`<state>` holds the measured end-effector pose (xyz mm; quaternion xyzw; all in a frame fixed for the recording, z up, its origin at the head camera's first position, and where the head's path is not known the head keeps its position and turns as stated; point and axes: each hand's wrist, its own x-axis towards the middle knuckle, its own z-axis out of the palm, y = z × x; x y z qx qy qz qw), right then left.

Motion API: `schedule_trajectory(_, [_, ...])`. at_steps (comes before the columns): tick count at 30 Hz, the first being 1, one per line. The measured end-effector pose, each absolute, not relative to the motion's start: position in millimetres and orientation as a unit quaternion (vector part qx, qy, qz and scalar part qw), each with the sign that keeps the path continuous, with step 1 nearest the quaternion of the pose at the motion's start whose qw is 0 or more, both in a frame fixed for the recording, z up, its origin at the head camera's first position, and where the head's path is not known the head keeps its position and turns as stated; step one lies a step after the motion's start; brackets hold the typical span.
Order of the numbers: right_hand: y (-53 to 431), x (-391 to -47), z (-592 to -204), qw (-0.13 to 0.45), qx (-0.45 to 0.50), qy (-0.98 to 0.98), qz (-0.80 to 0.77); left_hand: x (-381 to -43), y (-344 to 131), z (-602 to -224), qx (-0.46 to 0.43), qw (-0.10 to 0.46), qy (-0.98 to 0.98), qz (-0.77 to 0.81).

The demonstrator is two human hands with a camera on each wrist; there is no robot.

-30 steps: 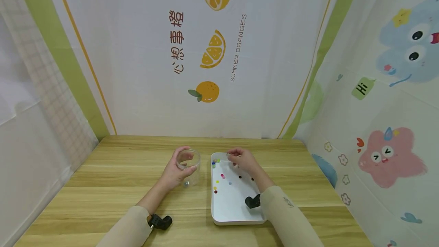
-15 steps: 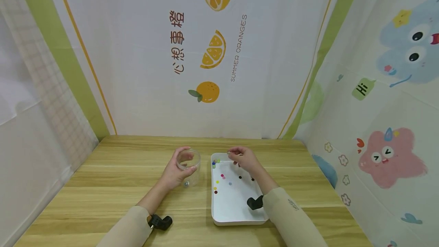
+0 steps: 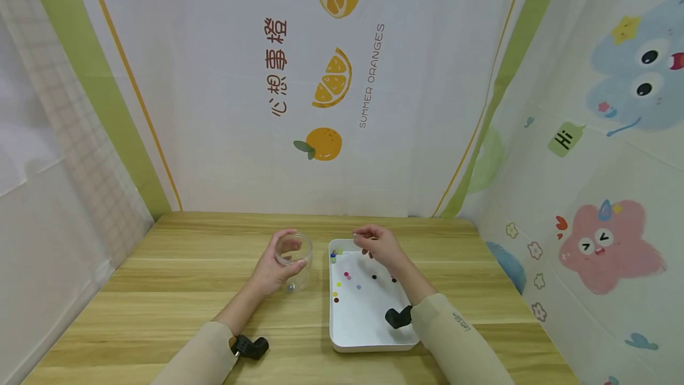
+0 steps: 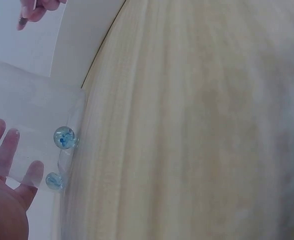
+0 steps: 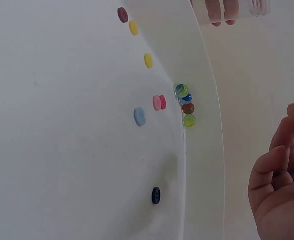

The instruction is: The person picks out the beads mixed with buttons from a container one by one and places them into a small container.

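Observation:
My left hand (image 3: 272,265) grips a clear plastic jar (image 3: 301,275) that stands upright on the table, fingers and thumb around its side below the open rim. At its bottom a clear marble with blue inside (image 4: 64,137) shows in the left wrist view; a second round shape beside it may be another marble or a reflection. Over the far end of the white tray (image 3: 369,330), my right hand (image 3: 380,249) pinches a small glassy thing (image 4: 23,21), apparently a marble, between thumb and fingertips. In the right wrist view that thing is hidden by the fingers.
Several marbles (image 5: 188,108) cluster in the tray's far left corner. Loose buttons lie on its floor: pink (image 5: 157,103), light blue (image 5: 139,116), yellow (image 5: 148,60), dark red (image 5: 123,15) and black (image 5: 156,195). The tray's raised wall stands between jar and buttons.
Over the last second my right hand has risen slightly at the tray's far end, still pinching the small thing, and its forearm has shifted a little right. The left hand and jar stay put.

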<state>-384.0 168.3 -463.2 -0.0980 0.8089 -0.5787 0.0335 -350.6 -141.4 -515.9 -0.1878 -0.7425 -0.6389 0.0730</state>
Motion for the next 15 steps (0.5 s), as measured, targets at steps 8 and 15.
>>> schedule_trajectory(8, [164.6,-383.4,-455.4,0.025,-0.116,0.8,-0.588,-350.1,-142.2,-515.6,-0.185,0.07,-0.74,-0.643])
schedule_trajectory(15, [161.2,-381.2,-449.2,0.019,-0.117,0.798,-0.591,-350.1,-141.9,-514.8,-0.185,0.069,-0.738,-0.646])
